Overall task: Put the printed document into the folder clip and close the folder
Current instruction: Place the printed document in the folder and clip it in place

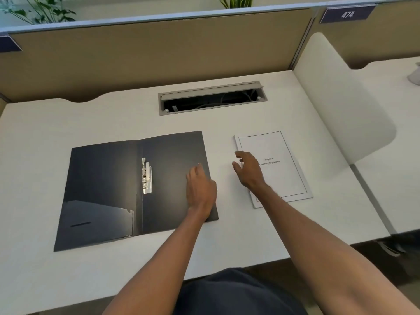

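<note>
Left hand point(201, 189) lies flat, fingers loose, on right half of the open folder point(102, 189). Right hand point(248, 170) hovers w/ fingers spread over left edge of the document point(281, 151), gripping nothing. Metal clip point(146, 176) sits at folder's spine. Desk point(56, 123) btwn folder & document is bare; cable hatch point(211, 97) lies far, partition point(159, 46) behind.

Folder point(109, 189): dark plastic w/ slight sheen; clip point(146, 176) shiny metal. Document point(272, 164): matt white paper. Table point(68, 123) smooth, matt white.
</note>
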A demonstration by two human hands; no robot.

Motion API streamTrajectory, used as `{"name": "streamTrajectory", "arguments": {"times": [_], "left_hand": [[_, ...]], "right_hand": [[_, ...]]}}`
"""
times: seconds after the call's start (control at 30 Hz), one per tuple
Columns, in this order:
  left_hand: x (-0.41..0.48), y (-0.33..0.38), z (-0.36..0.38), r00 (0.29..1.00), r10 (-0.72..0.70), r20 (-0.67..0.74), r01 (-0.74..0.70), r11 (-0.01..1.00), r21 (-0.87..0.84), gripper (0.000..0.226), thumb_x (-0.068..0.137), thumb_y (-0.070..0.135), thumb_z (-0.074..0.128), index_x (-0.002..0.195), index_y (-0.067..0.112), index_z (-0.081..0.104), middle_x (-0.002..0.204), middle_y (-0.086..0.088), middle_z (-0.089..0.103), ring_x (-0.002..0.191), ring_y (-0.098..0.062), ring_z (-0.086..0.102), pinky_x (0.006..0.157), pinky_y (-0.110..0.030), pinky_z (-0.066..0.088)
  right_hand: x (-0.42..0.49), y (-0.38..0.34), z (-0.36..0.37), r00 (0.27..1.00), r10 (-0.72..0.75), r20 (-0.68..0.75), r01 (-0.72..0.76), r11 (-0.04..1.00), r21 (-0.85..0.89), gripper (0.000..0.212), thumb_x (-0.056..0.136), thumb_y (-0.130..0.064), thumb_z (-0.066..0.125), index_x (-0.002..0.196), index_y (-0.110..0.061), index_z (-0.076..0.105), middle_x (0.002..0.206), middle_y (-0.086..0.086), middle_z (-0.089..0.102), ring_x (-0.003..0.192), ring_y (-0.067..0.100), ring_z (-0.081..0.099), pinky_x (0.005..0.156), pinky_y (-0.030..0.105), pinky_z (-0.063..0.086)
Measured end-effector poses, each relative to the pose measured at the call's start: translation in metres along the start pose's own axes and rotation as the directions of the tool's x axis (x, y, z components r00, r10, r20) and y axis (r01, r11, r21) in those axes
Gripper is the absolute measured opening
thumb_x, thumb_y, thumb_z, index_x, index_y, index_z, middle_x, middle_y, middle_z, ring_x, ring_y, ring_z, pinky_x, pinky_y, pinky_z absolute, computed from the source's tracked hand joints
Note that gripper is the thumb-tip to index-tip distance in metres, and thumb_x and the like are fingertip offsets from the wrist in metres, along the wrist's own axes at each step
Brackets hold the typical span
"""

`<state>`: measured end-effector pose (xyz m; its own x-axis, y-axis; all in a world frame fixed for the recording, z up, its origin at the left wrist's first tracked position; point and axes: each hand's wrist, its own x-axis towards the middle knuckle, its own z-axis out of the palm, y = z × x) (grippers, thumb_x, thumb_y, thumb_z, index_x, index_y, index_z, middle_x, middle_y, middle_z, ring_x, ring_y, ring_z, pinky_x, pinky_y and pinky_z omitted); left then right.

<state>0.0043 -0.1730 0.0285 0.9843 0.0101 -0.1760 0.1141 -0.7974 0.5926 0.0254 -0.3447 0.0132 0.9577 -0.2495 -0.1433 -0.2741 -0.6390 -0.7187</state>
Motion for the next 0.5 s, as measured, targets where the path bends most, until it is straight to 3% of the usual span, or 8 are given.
{"name": "streamTrajectory", "arguments": {"times": [0.13, 0.27, 0.5], "left_hand": [[-0.002, 0.038, 0.036, 0.994, -0.043, 0.097, 0.046, 0.998, -0.032, 0.041, 0.097, 0.022, 0.056, 0.133, 0.004, 0.052, 0.138, -0.012, 0.049, 0.132, -0.028, 0.043, 0.097, -0.039, 0.049], [0.002, 0.067, 0.069, 0.969, -0.122, 0.217, 0.129, 0.991, -0.022, 0.023, 0.095, 0.023, 0.053, 0.109, 0.004, 0.055, 0.130, -0.014, 0.048, 0.115, -0.027, 0.047, 0.075, -0.036, 0.042], [0.001, 0.096, 0.104, 0.953, -0.204, 0.223, 0.231, 0.968, -0.103, 0.020, 0.094, 0.021, 0.054, 0.105, 0.005, 0.051, 0.134, -0.013, 0.041, 0.128, -0.031, 0.043, 0.086, -0.038, 0.045]], "right_hand": [[0.005, 0.042, -0.044, 0.997, 0.029, -0.073, -0.039, 0.988, -0.148, 0.042, 0.099, -0.023, 0.057, 0.140, -0.012, 0.054, 0.141, 0.007, 0.055, 0.130, 0.026, 0.050, 0.106, 0.043, 0.045], [0.010, 0.082, -0.083, 0.984, 0.072, -0.161, -0.122, 0.938, -0.326, 0.046, 0.097, -0.030, 0.059, 0.138, -0.010, 0.054, 0.141, 0.011, 0.053, 0.130, 0.030, 0.048, 0.104, 0.041, 0.043], [0.008, 0.127, -0.117, 0.951, 0.261, -0.168, -0.309, 0.852, -0.424, 0.055, 0.095, -0.042, 0.059, 0.132, -0.002, 0.050, 0.134, 0.017, 0.050, 0.126, 0.034, 0.046, 0.099, 0.043, 0.045]]}}
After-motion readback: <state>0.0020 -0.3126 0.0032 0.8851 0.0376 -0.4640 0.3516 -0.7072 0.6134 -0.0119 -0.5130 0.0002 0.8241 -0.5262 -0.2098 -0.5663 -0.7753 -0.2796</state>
